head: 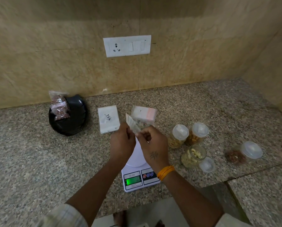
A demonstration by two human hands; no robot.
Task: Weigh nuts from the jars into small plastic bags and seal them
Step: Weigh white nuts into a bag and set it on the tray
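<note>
Above the scale [137, 171], our left hand [122, 141] and right hand [154, 143] pinch an empty bag [132, 124] in closed fingers, likely prying its mouth open for filling.

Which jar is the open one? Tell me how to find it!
Start at the white scale on the stone counter. To its right is a group of jars; the open jar is nearest the person, with its lid lying beside it. The two jars behind it wear lids.
</note>
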